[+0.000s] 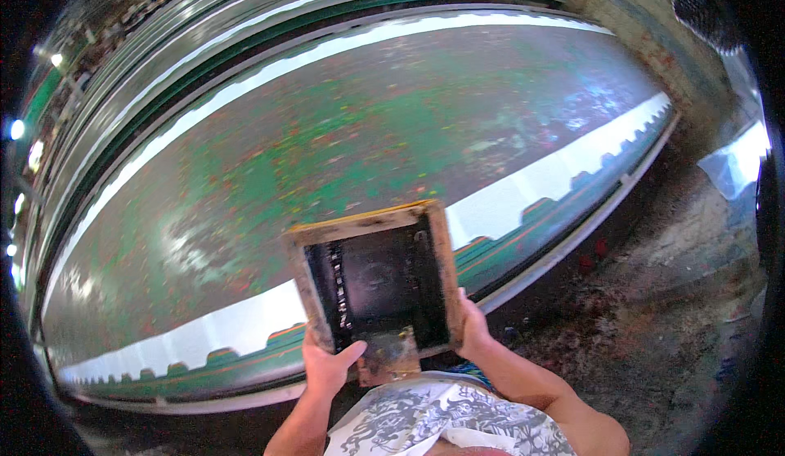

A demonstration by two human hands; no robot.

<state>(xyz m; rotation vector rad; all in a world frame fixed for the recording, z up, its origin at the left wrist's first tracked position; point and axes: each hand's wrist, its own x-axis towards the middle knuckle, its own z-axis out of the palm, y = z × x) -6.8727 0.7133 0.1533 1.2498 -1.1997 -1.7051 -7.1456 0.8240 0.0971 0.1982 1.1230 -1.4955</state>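
I see the wooden-framed printing screen (378, 280) held up just in front of my chest, over the near edge of the long paint-speckled tabletop (327, 129); its long axis runs away from me; left hand (327, 368) is curled round the near-left corner, right hand (472, 325) clasps the right rail, both equally close; the white cloth strip (523, 190) runs beneath; fingers behind the frame are hidden; the dark mesh is hard to read.

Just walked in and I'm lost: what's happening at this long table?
A person holds a wooden printing frame with both hands, the left hand on its near left corner, the right hand on its right edge. Its inside is black with ink. It is held at the near edge of a long, paint-speckled table, above a white cloth strip with printed shapes.
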